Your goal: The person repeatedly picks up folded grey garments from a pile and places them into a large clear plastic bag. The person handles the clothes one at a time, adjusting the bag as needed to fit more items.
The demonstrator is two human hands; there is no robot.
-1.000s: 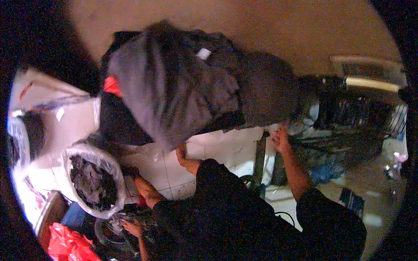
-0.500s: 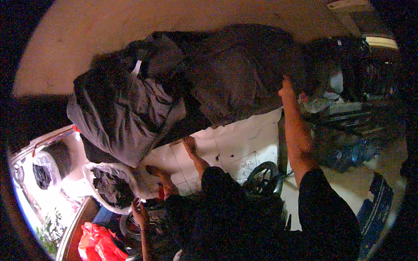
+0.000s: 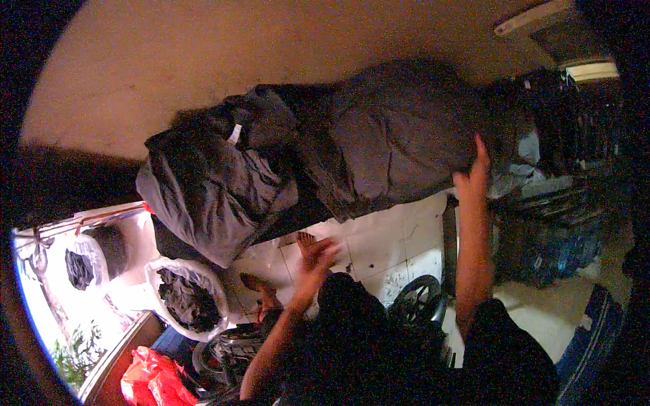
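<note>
A long heap of dark grey cloth lies across the far side, with a crumpled, shinier piece (image 3: pixel 210 183) on the left bearing a small white tag (image 3: pixel 235 134). On the right is a smoother dark grey piece (image 3: pixel 399 135). At that piece's right end is my right hand (image 3: pixel 474 169), thumb and fingers apart, holding nothing I can see; whether it touches the cloth I cannot tell. My left hand (image 3: pixel 315 267), slightly blurred, hangs in front of the heap's near edge, above my feet. Its fingers are stretched out and nothing shows in them.
To the left stands a white bag-lined container (image 3: pixel 221 287) with dark cloth in it. A red plastic bag (image 3: pixel 156 379) sits nearer. A black wheel (image 3: pixel 414 301) rests on the tiled floor (image 3: pixel 372 247). Dark stacked items (image 3: pixel 555 196) and blue cloth (image 3: pixel 589 338) are at the right.
My left hand has moved up and right, away from the bag-lined container. My right hand has opened at the cloth's right end. The whole view has shifted slightly.
</note>
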